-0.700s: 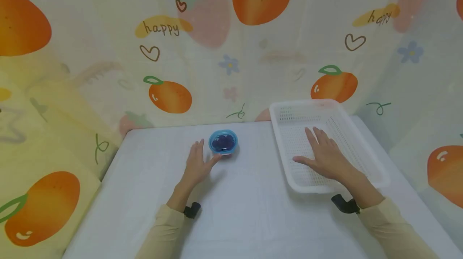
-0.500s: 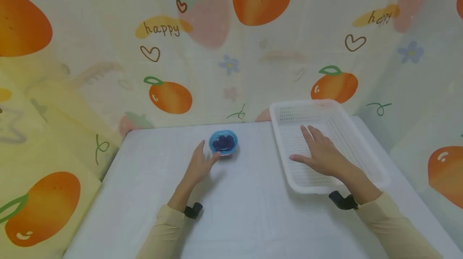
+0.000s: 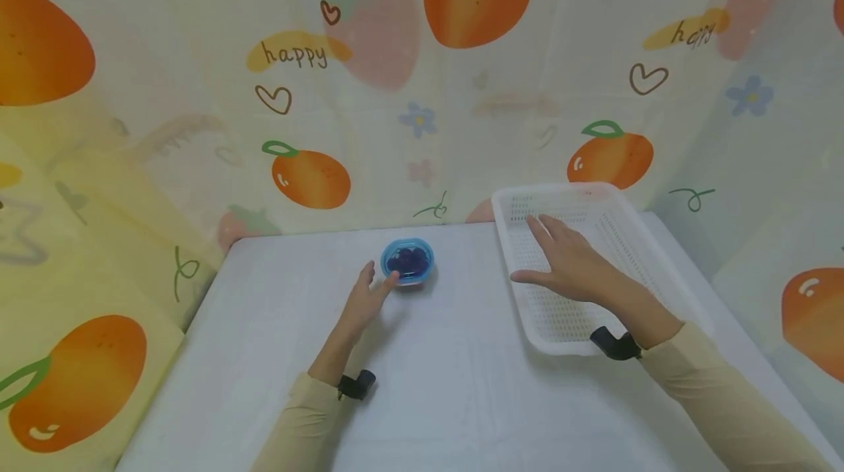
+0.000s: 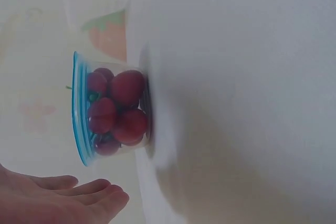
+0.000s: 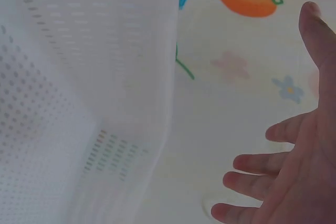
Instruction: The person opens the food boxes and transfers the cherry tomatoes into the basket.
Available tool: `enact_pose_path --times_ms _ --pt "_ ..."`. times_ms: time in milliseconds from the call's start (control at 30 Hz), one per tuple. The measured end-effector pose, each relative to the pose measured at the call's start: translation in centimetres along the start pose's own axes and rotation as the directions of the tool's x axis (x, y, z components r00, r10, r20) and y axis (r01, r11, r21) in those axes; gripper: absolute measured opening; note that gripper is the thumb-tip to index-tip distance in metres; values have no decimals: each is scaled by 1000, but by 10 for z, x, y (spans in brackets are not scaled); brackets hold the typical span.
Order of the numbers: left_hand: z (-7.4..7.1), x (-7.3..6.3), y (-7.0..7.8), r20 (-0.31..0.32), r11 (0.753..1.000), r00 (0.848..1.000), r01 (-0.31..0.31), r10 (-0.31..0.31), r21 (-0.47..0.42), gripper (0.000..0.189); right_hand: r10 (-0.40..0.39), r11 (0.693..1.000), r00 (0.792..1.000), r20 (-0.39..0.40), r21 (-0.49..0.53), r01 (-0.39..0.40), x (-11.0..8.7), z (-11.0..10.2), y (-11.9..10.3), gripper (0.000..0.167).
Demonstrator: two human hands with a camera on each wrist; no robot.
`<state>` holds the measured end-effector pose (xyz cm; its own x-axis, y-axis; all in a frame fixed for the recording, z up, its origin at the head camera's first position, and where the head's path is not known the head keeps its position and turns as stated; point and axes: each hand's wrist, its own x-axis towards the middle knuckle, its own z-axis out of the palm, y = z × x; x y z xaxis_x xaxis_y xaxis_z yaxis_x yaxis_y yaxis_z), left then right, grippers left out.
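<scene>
A small clear plastic tub (image 3: 409, 262) with a blue lid stands on the table, left of the white basket. In the left wrist view, round dark red fruit (image 4: 127, 87) with bits of green shows through its wall. My left hand (image 3: 365, 301) is at the tub's near left side, fingers extended and thumb apart, the thumb tip overlapping the lid's edge in the head view. In the left wrist view a gap separates the fingers (image 4: 97, 198) from the tub. Over the white slotted basket (image 3: 521, 311) hovers my right hand (image 3: 574, 267), fingers spread, holding nothing.
A white cloth covers the table (image 3: 435, 399). Behind it hangs a pale curtain (image 3: 461, 127) printed with oranges and strawberries. The basket's raised rim lies under the right forearm, and a small black camera (image 3: 615, 344) sits on each wrist.
My right hand has moved left and a little farther forward over the basket. The left hand has shifted slightly right, thumb nearer the tub. Tub and basket stay in place.
</scene>
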<state>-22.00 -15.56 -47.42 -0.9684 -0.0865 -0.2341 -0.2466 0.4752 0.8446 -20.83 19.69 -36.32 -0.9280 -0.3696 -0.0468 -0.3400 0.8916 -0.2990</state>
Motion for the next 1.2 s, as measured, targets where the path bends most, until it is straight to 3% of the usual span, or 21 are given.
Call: enact_pose_path --times_ms 267,400,567,833,967,1200 --pt "3 0 0 44 993 998 55 -50 -108 95 -109 994 994 -8 5 109 22 -1 -18 104" --pt "3 -1 2 46 983 996 86 -80 -160 104 -115 993 993 16 13 115 35 0 -28 105" --pt "4 -1 4 62 966 993 111 -100 -232 94 -165 986 986 21 -8 166 52 3 -40 103" --pt "8 0 3 97 907 992 117 -85 -405 77 -241 969 969 55 -45 243 78 11 -61 99" --pt "9 1 5 88 890 990 135 -107 -435 73 -277 960 959 65 -32 279 89 18 -69 95" --pt "12 2 6 82 851 986 165 -143 -498 65 -328 937 939 105 -93 337 104 32 -83 86"
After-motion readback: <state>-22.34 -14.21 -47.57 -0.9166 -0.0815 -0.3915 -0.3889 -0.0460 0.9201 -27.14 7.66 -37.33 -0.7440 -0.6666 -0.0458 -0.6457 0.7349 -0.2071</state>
